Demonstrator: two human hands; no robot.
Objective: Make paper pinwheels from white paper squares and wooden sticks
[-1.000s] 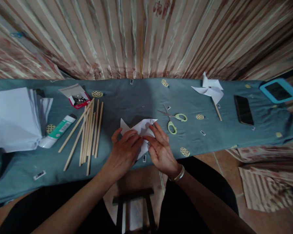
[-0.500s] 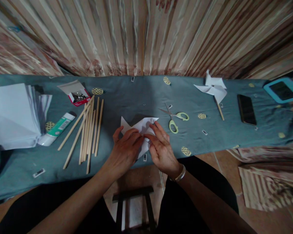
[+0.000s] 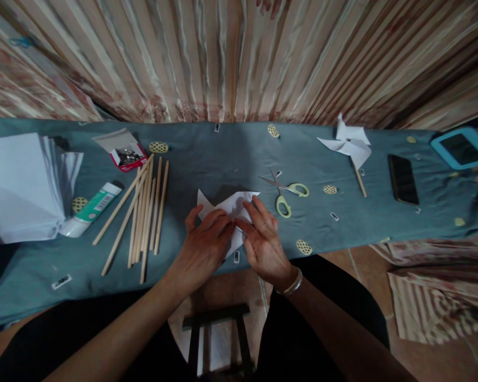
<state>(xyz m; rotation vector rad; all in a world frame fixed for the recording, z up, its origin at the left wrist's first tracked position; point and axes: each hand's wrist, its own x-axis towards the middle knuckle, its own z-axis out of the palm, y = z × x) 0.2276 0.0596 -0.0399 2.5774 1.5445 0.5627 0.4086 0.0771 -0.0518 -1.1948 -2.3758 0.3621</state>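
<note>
A white folded paper sheet lies on the teal cloth-covered table near its front edge. My left hand rests on the paper's left part, fingers pressed together on a fold. My right hand presses the paper's right part, fingertips meeting the left hand's at the middle. Much of the paper is hidden under both hands.
Green-handled scissors lie right of the paper. Several wooden sticks, a glue tube, a paper stack and a red pin packet are at left. A finished pinwheel, phone and blue-framed tablet are at right.
Both hands stay on the paper with only slight finger shifts. The view has drifted a little, nothing else moved.
</note>
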